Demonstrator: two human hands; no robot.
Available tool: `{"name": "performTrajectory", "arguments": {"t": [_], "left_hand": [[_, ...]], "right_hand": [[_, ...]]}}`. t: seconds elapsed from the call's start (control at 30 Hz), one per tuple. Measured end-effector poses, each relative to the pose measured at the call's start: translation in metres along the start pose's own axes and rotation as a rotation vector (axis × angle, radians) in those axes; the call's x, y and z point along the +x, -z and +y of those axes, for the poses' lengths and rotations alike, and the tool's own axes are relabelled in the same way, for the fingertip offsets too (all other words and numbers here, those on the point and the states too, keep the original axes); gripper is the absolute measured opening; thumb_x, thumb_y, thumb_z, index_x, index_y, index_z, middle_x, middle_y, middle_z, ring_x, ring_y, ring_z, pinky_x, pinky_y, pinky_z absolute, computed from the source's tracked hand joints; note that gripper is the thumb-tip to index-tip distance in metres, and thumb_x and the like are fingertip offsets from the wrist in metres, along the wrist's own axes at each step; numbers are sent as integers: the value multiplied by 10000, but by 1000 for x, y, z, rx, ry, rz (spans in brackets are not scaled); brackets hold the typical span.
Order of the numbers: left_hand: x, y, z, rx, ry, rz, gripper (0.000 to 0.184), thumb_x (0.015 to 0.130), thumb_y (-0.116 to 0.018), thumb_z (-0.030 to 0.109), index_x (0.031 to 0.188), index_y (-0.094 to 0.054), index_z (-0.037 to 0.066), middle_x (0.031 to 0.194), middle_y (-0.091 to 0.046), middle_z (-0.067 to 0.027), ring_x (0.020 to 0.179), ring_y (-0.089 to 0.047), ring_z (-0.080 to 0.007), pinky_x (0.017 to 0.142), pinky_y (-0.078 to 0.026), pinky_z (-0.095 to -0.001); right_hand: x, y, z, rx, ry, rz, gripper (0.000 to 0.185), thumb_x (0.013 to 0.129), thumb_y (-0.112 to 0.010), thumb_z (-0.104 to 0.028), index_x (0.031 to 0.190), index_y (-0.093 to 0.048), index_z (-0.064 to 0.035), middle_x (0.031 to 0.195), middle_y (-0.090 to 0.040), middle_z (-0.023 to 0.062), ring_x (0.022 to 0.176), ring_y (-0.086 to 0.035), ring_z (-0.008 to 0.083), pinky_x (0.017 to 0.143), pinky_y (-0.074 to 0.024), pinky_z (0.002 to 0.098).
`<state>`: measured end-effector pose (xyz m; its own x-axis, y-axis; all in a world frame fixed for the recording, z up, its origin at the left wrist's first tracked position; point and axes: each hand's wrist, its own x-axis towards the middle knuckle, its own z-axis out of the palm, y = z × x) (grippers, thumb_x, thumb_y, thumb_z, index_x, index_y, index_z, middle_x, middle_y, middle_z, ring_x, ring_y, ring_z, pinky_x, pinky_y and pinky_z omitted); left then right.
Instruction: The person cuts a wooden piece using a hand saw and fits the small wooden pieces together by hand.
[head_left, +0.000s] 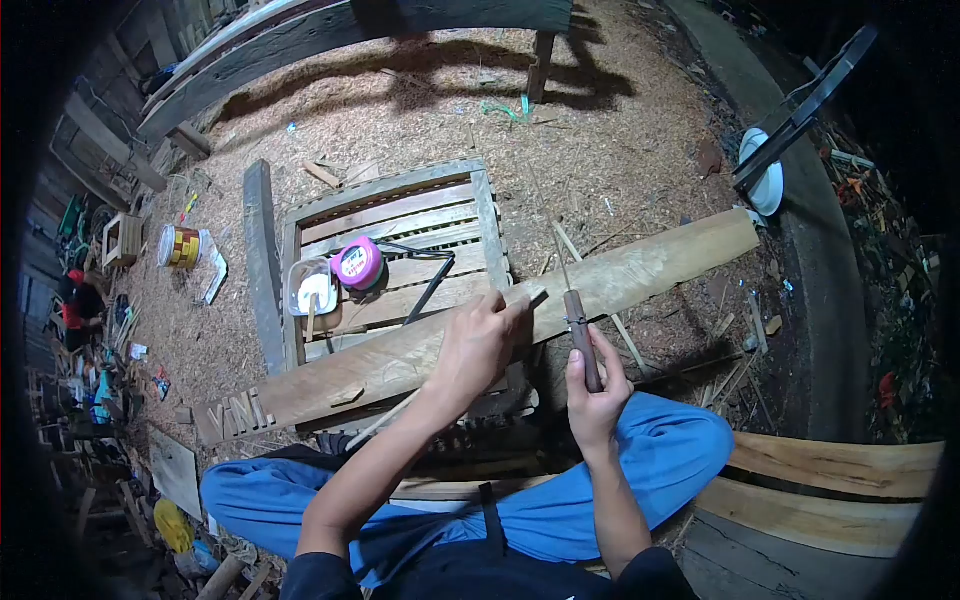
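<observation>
My right hand (598, 395) is closed around the brown handle of a thin-bladed tool (580, 340). Its long narrow blade points away from me, over a wooden plank; the exact kind cannot be told. To its left, my left hand (478, 340) is closed, and a small dark flat piece (539, 297) sticks out of its fingers towards the tool. Both hands are above the near side of the long plank (660, 262), which lies slantwise across a slatted wooden frame (483, 215). Several short wood strips (243, 412) rest on the plank's left end.
On the slats are a pink-lidded tub (360, 263), a white container with a stick (312, 290) and a black angled bar (433, 285). A bench (350, 45) stands beyond on sawdust. A yellow-labelled tin (181, 246) is at left; boards (820, 510) lie at right.
</observation>
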<state>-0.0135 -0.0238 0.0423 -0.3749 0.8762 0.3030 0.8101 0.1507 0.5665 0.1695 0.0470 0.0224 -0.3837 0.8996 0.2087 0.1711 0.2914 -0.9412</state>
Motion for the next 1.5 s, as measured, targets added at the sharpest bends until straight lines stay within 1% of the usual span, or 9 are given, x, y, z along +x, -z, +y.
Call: {"name": "performTrajectory", "arguments": {"t": [0.37, 0.43, 0.5, 0.53, 0.57, 0.63, 0.83, 1.13, 1.5], "left_hand": [[-12, -24, 4, -117, 80, 115, 237, 819, -676, 27, 1032, -581, -11, 935, -569, -221, 909, -604, -437, 761, -496, -523], [-16, -18, -9, -122, 39, 96, 265, 839, -698, 55, 1081, -604, 6, 991, -574, -202, 967, -589, -409, 831, -481, -519], [-22, -14, -16, -23, -47, 114, 312, 864, -702, 72, 1164, -630, 28, 1077, -583, -176, 1052, -578, -381, 928, -457, -495], [-24, -17, -18, 3, -45, 133, 366, 877, -711, 79, 1231, -635, 32, 1263, -597, -164, 1222, -554, -360, 1025, -423, -467], [-23, -20, -20, 1, -45, 137, 366, 877, -711, 79, 1231, -635, 32, 1263, -597, -164, 1222, -554, -360, 1025, -423, -467], [-23, -27, -22, 39, -107, 213, 362, 887, -724, 87, 1230, -631, 19, 1399, -592, -178, 1332, -532, -358, 1071, -415, -445], [-25, -31, -28, -45, -116, 241, 333, 947, -696, 104, 1252, -628, -8, 1362, -654, -180, 1380, -541, -334, 1159, -359, -487], [-29, -31, -23, -88, -70, 180, 599, 892, -715, 104, 1434, -520, -61, 1354, -651, -190, 1429, -497, -352, 1245, -263, -541], [-28, -27, -21, -28, -86, 142, 399, 906, -676, 94, 1280, -596, -21, 1443, -596, -195, 1418, -495, -331, 1208, -307, -519]], "right_hand": [[-36, -9, -17, 120, -36, 39, 422, 1002, -670, -104, 1379, -593, 70, 1029, -727, 114, 786, -646, 84, 675, -534, 253], [-40, -10, -13, 89, -37, 26, 419, 1019, -652, -119, 1402, -585, 38, 838, -617, -33, 595, -439, -1, 508, -310, 206], [-44, -8, -11, 66, -32, 6, 415, 1020, -652, -120, 1399, -589, 34, 848, -621, -32, 594, -437, -3, 503, -306, 204], [-45, -6, -17, 69, -101, -21, 415, 1009, -664, -115, 1386, -599, 48, 954, -679, 42, 685, -543, 38, 575, -416, 227], [-46, -6, -21, 71, -174, -44, 416, 999, -676, -109, 1373, -608, 61, 1061, -738, 116, 777, -649, 78, 648, -526, 250], [-47, -10, -20, 95, -122, -28, 415, 1002, -676, -116, 1370, -608, 63, 1075, -740, 122, 795, -658, 86, 669, -535, 252], [-44, -15, -16, 73, -8, -62, 412, 997, -686, -135, 1347, -620, 72, 1156, -739, 154, 1025, -700, 154, 872, -570, 316], [-41, -3, -24, 107, -112, -110, 397, 995, -689, -128, 1342, -632, 58, 1086, -737, 104, 861, -668, 95, 745, -562, 269], [-47, -27, -37, 95, -128, -68, 383, 1036, -644, -163, 1345, -597, 59, 1033, -715, 112, 796, -654, 107, 673, -541, 282]]}}
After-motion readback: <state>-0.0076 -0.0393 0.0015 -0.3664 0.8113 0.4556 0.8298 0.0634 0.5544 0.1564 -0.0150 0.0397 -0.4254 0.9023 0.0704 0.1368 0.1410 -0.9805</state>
